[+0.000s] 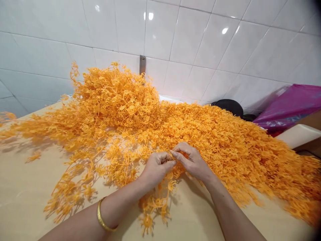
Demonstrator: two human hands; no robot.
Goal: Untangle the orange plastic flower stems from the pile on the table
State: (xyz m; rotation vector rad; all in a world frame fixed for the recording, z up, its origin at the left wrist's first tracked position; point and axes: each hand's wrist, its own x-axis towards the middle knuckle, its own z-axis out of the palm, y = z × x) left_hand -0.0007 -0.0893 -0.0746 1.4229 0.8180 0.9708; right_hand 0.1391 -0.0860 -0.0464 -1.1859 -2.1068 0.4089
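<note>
My left hand (158, 167) and my right hand (192, 160) meet at the near edge of a big heap of orange plastic flowers (213, 134). Both are closed in a pinch, with thumbs and fingertips almost touching. Between them is part of an orange plastic flower sprig (156, 202), whose star-shaped blossoms hang below my left hand over the table. The exact spot where the fingertips grip is partly hidden by the fingers. More loose orange sprigs (75, 180) lie to the left of my hands.
A taller mound of orange sprigs (115, 97) stands at the back left against the white tiled wall (190, 36). Behind the heap on the right are a round black object (229, 106) and a purple plastic sheet (291, 103). Everything orange rests on a pale tabletop (25, 197).
</note>
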